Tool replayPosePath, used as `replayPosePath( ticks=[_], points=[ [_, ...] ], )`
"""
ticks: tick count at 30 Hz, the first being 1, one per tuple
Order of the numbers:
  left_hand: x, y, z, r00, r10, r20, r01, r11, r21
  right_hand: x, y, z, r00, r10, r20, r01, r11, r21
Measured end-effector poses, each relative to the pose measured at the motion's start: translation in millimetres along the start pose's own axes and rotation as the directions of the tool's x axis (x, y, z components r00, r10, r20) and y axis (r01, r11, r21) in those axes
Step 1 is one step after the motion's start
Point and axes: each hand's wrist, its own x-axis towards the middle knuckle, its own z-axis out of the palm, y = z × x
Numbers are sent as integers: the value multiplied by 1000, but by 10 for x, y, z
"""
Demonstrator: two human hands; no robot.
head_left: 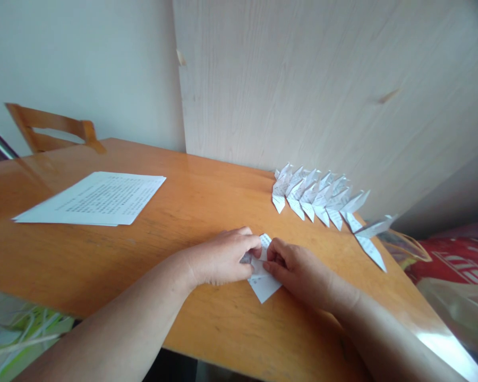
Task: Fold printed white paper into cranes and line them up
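Observation:
A small piece of folded printed paper [264, 284] lies on the orange wooden table [175, 212] near its front edge. My left hand [223, 258] pinches the paper's left part, fingers curled over it. From the right, my right hand [298, 270] presses and pinches the same piece, fingertips meeting the left hand's. Most of the fold between the two hands is hidden.
A row of several finished folded paper pieces [322, 199] lies along the wooden wall panel [322, 85] at the back right. A stack of printed sheets [95, 199] rests at the left. A wooden chair [51, 130] stands behind the table. Red packaging [458, 260] sits at the right.

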Motion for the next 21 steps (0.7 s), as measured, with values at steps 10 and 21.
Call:
replayPosePath(
  ticks=[10, 21],
  points=[
    [21, -55, 34, 1000, 14, 2, -14, 1000, -6, -31, -82, -30, 1000, -24, 18, 25, 997, -69],
    [30, -73, 43, 999, 52, 4, -52, 998, -25, -89, -78, 48, 999, -41, -19, 39, 990, -132]
  ],
)
